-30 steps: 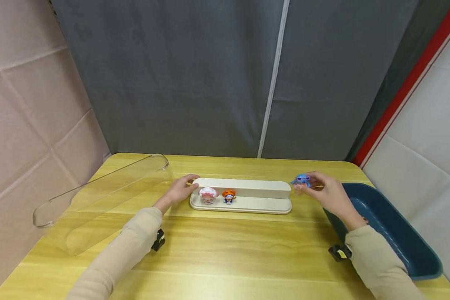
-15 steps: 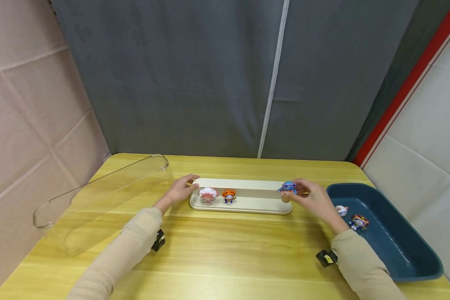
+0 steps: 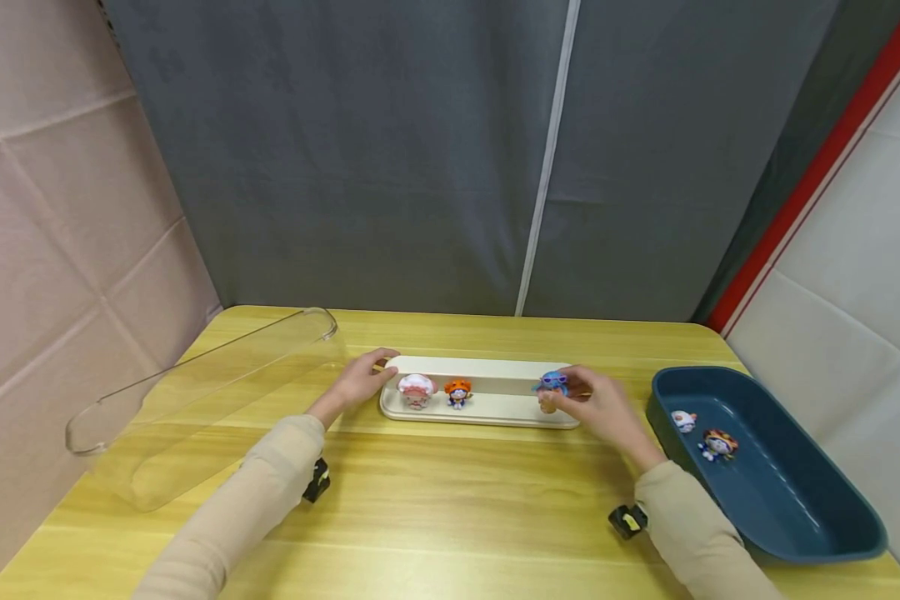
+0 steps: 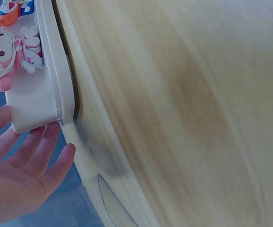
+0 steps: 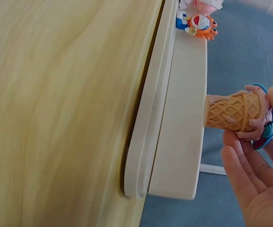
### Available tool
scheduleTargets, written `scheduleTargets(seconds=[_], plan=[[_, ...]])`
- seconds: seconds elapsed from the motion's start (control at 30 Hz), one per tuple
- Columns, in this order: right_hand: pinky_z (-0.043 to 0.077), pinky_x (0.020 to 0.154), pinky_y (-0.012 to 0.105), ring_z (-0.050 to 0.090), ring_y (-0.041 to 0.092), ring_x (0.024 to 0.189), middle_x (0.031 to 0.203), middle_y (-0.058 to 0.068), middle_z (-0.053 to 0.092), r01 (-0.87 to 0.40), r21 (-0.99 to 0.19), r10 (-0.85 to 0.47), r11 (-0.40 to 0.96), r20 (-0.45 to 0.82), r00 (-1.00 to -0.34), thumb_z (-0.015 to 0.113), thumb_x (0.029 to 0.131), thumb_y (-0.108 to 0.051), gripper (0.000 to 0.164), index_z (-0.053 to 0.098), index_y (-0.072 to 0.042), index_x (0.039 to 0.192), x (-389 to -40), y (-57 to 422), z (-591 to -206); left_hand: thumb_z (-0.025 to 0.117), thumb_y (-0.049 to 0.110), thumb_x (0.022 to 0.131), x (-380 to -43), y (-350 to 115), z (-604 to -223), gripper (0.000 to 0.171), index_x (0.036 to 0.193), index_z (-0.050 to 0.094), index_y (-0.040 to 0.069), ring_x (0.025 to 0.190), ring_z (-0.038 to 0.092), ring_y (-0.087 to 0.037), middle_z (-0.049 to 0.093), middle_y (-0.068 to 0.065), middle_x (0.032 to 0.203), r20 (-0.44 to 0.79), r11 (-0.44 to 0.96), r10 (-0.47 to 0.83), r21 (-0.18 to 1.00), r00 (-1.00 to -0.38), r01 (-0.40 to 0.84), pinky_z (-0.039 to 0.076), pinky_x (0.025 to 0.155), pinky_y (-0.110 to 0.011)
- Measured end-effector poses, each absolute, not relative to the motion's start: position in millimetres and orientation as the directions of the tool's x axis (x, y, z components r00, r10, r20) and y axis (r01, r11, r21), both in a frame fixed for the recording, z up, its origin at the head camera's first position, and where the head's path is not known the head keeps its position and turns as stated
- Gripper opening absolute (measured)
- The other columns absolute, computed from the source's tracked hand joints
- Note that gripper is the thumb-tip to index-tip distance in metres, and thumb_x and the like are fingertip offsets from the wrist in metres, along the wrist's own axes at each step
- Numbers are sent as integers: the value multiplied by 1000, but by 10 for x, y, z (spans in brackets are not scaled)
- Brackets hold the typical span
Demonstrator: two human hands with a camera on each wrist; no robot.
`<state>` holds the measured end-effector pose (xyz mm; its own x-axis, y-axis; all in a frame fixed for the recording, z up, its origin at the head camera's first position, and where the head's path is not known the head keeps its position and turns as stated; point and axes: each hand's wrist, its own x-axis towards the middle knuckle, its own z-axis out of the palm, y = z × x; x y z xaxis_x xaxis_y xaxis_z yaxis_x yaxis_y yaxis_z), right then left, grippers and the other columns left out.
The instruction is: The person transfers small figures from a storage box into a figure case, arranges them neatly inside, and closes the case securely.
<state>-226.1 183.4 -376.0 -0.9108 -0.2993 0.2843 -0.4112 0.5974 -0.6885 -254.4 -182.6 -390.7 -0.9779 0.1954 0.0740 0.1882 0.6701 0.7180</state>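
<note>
A long cream two-step display base point(image 3: 495, 407) lies mid-table. My left hand point(image 3: 356, 381) holds its left end, thumb in front and fingers around the end. On the lower step stand a pink figurine with a white hat point(image 3: 417, 392) and, to its right, a figurine in an orange crab-like hat point(image 3: 457, 393). My right hand point(image 3: 603, 410) pinches a blue-topped figurine on an ice-cream-cone base point(image 5: 233, 112) by its upper part. The cone is upright over the base's right part; I cannot tell whether its bottom touches.
A dark blue bin point(image 3: 787, 492) at the right holds a small white figurine point(image 3: 683, 421) and a multicoloured one point(image 3: 718, 445). A clear plastic cover point(image 3: 210, 408) lies slanted at the left. A grey curtain point(image 3: 345, 167) hangs behind the table.
My right hand has carried the blue-topped figurine leftward, from beside the bin to over the base's right part. The bin's figurines have come into view. My left hand has stayed put.
</note>
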Motion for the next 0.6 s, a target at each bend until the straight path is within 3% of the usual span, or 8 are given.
scheduleTargets(seconds=[0.6], plan=[[49,67,30,58,16,78,91,4,60,-378,-739,-282,558,259,-924,69,76,-34,40,61,-8,105,-2313,1540,-3793,50,14,91,-2561,-1825,-3920,33,121,50,1,94,55,-32,52,-21,109,65,672,197,717,-978,183,45,80,-39]])
